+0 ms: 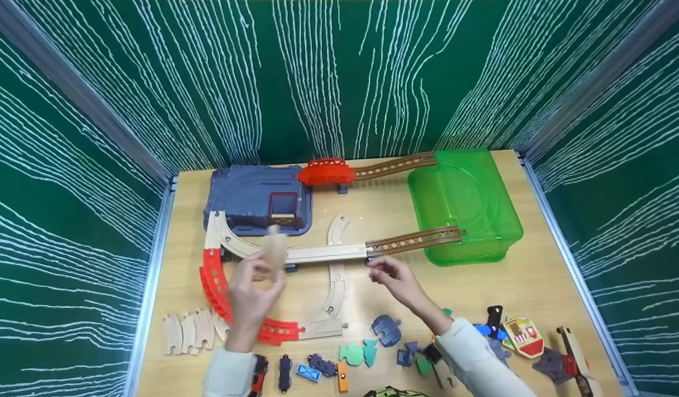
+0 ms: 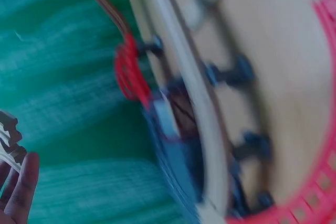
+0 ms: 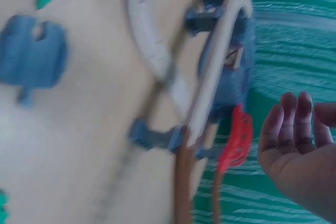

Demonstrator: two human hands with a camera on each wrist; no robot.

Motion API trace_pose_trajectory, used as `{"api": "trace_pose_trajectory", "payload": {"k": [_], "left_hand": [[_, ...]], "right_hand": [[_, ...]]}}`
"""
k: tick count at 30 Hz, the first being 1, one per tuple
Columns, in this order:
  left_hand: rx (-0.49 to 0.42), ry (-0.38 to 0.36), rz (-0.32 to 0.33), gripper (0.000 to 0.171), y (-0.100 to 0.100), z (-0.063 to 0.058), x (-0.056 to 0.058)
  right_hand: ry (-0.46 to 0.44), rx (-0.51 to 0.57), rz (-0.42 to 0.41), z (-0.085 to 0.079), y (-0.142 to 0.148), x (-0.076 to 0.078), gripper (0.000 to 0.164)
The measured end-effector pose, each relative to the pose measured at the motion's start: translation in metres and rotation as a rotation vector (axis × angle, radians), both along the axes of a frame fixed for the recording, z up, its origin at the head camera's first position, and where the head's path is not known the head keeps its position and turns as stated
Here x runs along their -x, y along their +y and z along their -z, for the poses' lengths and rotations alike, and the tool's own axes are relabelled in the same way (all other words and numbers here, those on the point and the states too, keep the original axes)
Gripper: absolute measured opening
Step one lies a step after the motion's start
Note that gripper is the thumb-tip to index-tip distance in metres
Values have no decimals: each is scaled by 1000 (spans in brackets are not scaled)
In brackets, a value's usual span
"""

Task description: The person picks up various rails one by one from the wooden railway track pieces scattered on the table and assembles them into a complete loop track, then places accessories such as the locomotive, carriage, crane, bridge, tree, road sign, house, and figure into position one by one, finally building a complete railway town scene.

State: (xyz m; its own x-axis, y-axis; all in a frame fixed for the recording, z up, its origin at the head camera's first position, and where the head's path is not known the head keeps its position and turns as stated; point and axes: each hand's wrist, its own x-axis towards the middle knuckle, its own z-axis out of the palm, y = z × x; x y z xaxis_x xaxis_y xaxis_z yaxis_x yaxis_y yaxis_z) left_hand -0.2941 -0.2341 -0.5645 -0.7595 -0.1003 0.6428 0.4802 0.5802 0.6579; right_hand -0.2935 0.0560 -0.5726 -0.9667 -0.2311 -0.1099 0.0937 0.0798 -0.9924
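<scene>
Track piece (image 1: 275, 255) was left of centre, pinched upright in left hand (image 1: 254, 295), seemingly to clear raised track (image 1: 334, 253) | right hand (image 1: 397, 281), centre-right, was loosely bent, holding nothing | blocks (image 1: 291, 268) propped raised track, probably letting lower track (image 1: 335, 289) pass beneath

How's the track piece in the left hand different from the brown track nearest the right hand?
The wooden track piece is pale; the brown track is darker. The left hand holds the wooden track piece up, while the brown track reaches the green tub. Both are toy track.
</scene>
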Motion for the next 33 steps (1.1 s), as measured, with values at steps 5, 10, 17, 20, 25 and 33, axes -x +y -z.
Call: {"api": "trace_pose_trajectory", "payload": {"k": [5,10,17,20,25,33], "left_hand": [[-13,-4,123,23,55,9,-2],[-5,-120,158,22,98,23,-16],[-219,-531,190,33,114,29,-24],[-356,-717,255,33,111,25,-19],[-477,-841,353,41,103,2,-4],[-584,-897,477,30,98,-7,23]], "right_hand": [[27,102,-134,-18,-27,8,31],[17,87,-130,-23,-45,7,34],[-66,36,-183,-15,-36,11,34],[-137,65,-284,-13,-27,15,39],[-140,44,-448,-2,-13,27,42],[-132,-20,-539,-1,1,44,33]]}}
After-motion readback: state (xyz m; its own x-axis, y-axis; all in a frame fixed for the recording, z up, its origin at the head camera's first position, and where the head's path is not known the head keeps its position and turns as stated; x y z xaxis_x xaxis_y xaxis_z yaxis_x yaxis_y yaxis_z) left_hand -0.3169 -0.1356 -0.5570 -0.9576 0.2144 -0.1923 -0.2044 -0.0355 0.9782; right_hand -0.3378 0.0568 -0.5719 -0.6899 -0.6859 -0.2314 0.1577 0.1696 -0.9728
